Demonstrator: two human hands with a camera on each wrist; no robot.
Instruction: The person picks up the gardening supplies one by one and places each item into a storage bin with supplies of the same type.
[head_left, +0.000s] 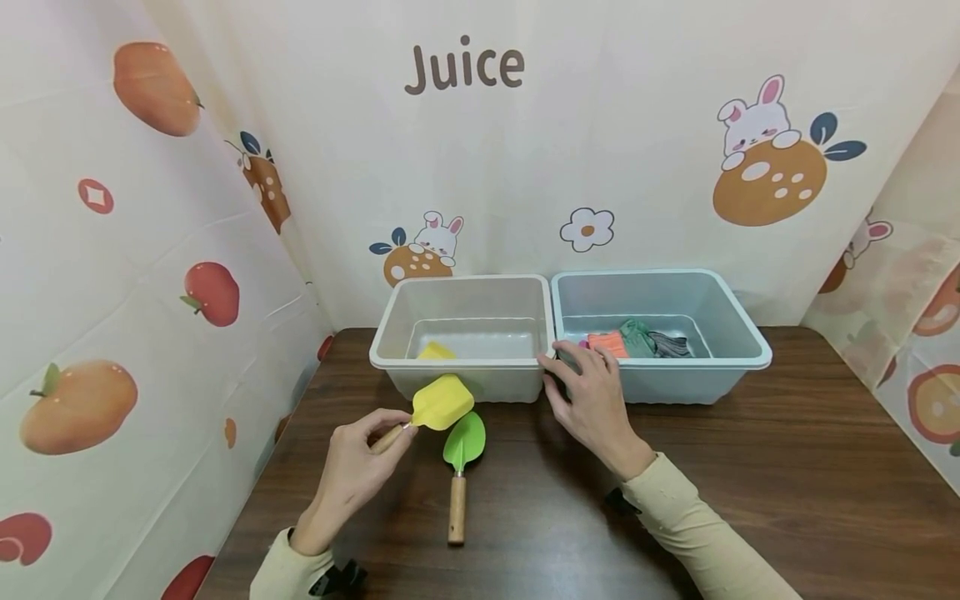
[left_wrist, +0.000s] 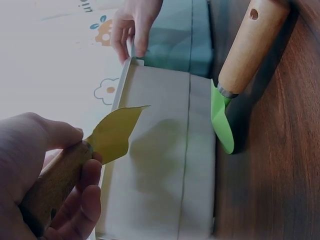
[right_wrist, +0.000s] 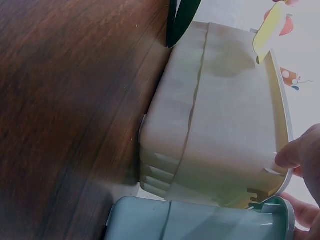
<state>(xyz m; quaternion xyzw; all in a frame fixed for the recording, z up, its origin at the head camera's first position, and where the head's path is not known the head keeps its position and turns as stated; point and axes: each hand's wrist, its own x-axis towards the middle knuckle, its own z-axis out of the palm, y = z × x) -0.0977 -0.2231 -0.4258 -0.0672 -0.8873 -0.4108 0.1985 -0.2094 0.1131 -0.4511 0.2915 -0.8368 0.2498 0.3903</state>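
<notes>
My left hand (head_left: 362, 460) grips the wooden handle of a small yellow garden trowel (head_left: 442, 402), its blade raised before the front wall of the grey bin (head_left: 480, 381). In the left wrist view, the thumb and curled fingers close round that handle. Below the bin, a green garden trowel (head_left: 465, 442) with a wooden handle lies on the table, handle toward me. My right hand (head_left: 594, 406) holds the grey bin's front right corner, thumb outside and fingertips over the rim, where it meets the light blue bin (head_left: 675, 385).
Inside the grey bin lies a yellow item (head_left: 437, 351), partly hidden by the front wall. The blue bin contains several crumpled cloth pieces, among them an orange cloth (head_left: 609, 343) and a green cloth (head_left: 637, 337). A printed curtain (head_left: 495, 183) hangs behind the brown wooden table (head_left: 547, 525).
</notes>
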